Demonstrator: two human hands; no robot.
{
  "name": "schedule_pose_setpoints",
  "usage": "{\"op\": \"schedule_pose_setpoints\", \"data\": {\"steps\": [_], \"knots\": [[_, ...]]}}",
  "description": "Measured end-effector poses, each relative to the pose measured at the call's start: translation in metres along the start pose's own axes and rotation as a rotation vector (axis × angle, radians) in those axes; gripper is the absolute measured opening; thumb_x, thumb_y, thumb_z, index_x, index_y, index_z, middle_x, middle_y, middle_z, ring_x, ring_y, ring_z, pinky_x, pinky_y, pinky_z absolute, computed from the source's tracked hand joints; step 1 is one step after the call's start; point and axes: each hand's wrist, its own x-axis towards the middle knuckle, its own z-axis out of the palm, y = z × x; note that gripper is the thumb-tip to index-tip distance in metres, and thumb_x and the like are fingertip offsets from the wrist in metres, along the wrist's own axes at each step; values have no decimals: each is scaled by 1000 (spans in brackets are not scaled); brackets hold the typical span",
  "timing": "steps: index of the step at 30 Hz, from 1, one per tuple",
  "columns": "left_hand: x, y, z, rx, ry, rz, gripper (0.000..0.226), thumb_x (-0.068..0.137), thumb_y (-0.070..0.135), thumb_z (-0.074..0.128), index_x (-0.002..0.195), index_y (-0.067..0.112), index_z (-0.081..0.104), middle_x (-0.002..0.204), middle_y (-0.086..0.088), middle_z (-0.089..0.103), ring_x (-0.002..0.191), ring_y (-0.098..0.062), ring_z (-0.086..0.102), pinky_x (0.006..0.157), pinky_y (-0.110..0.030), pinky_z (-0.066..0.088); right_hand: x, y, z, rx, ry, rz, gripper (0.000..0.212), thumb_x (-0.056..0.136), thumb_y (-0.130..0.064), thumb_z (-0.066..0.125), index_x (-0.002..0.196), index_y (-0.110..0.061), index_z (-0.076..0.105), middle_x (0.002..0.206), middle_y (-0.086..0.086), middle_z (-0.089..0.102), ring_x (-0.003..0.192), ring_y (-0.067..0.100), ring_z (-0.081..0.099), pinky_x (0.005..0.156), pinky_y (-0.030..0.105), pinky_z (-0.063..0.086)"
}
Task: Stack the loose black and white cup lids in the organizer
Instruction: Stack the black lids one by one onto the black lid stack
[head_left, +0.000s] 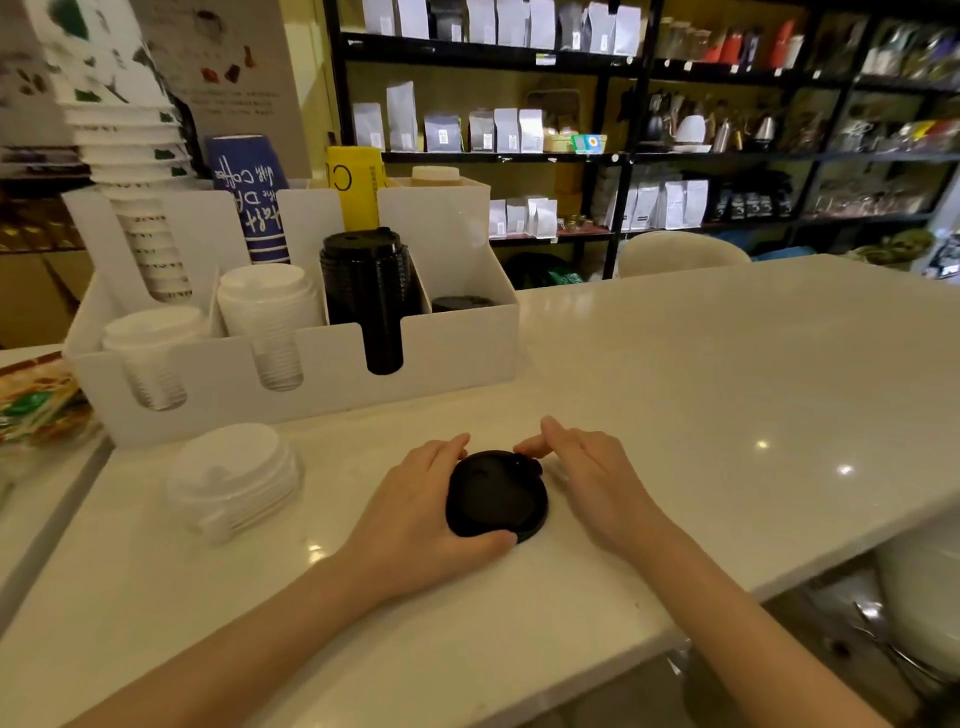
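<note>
Black lids sit in a low pile on the bench, well short of the organizer. Left hand cupped around the pile's left edge, thumb under the near rim. Right hand spread loosely, fingertips at the far rim (contact unclear). White lids wait stacked to the left. Risk: an uneven squeeze could shear the pile and scatter lids; the black column already stands tall and may topple.

Coffee shop: stocked shelves, cup organizer.
</note>
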Motion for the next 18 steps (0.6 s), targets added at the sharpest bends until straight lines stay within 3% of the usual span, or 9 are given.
{"op": "schedule_pose_setpoints", "data": {"steps": [4,11,14,18], "knots": [[-1,2,-1,-44,11,-7,95,61,62,66,138,27,22,135,10,41,121,-8,41,98,-21,32,0,2,1,-30,-23,-22,44,92,-36,36,93,-12,72,96,-1,72,87,-4,62,70,-2,39],[2,4,0,-191,177,-4,87,58,59,69,132,28,34,128,10,48,116,-6,44,93,-16,33,10,-5,4,69,34,-58,41,92,-35,37,91,-15,72,92,-4,72,85,-6,61,74,7,42],[7,4,-3,-216,255,6,85,56,66,64,129,31,37,120,16,47,109,1,44,87,-3,31,19,-11,6,57,40,-95,40,92,-33,36,93,-15,72,92,-5,72,85,-6,61,70,-3,38],[21,-3,-11,-267,386,46,65,58,60,66,114,40,41,110,22,51,107,8,45,87,-2,34,40,-24,7,5,12,-182,37,93,-28,34,99,-16,69,93,-8,69,87,-7,60,71,-4,37]]}}
